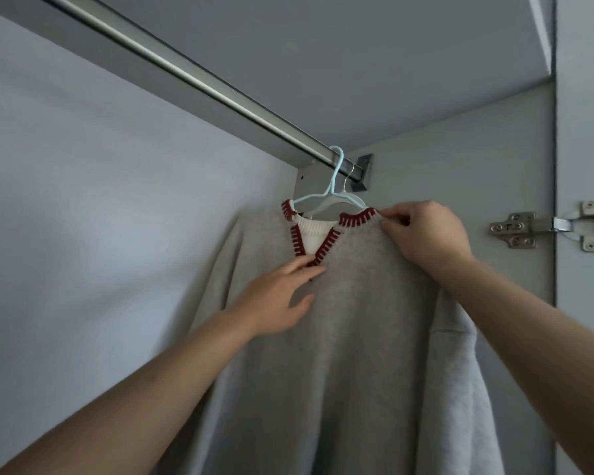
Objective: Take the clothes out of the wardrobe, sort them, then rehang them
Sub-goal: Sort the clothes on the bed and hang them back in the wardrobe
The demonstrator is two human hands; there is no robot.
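Observation:
A grey sweater [350,337] with a dark red stitched V-neck and a white inner collar hangs on a light blue hanger [333,186]. The hanger's hook sits over the metal rail [192,73] near its right end. My left hand [282,296] lies with straight fingers on the sweater's chest, fingertips at the point of the V-neck. My right hand [426,234] pinches the sweater's right shoulder by the collar edge. A second hanger with a thin metal hook sits just behind the blue one.
The wardrobe's pale back wall fills the left. Its side panel stands right of the sweater, with a metal door hinge [546,229] and the door edge at far right. The rail bracket [364,173] is fixed to the side panel.

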